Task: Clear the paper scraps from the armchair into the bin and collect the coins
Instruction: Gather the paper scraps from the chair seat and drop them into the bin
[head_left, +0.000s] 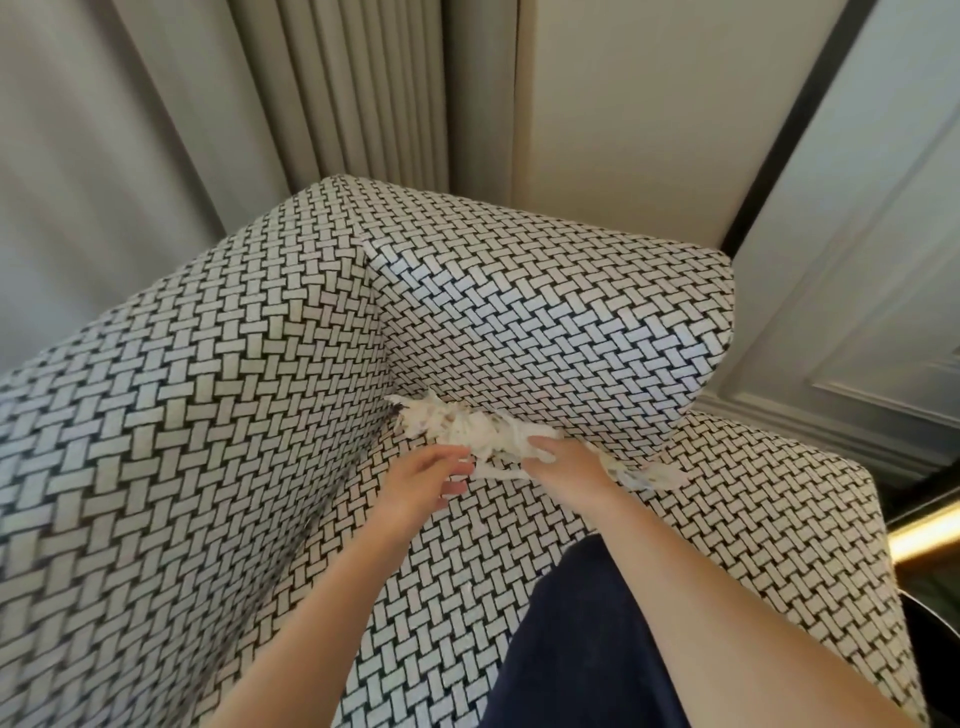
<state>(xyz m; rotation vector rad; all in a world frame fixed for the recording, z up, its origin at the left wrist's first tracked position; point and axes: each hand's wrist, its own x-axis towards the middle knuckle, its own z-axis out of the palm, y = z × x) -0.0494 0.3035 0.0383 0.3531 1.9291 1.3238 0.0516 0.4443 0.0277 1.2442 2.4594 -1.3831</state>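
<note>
Your hands meet over a heap of shredded paper scraps (467, 428) in the inner corner of the basket-weave armchair (208, 415). The heap lies where the seat (727, 530) runs into the two upright padded panels. The scraps bunch in the crease, and a thinner tail of them trails right along the seam under the rounded right-hand panel (545, 322).

Your left hand (423, 480) comes in from the lower left with its fingers loosely extended. The fingertips are at the near edge of the heap and hold nothing. Your right hand (569, 457) lies on top of the scraps with its fingertips buried in the shreds. You cannot tell whether it has closed on any.

A dark blue garment (582, 649) covers the near middle of the seat between your forearms. Bare cushion stays open to the right, as far as the seat's front edge. The tall left panel walls in that side. Behind the chair hang pale curtains (93, 156), with a white panelled wall (857, 260) close to the right.
</note>
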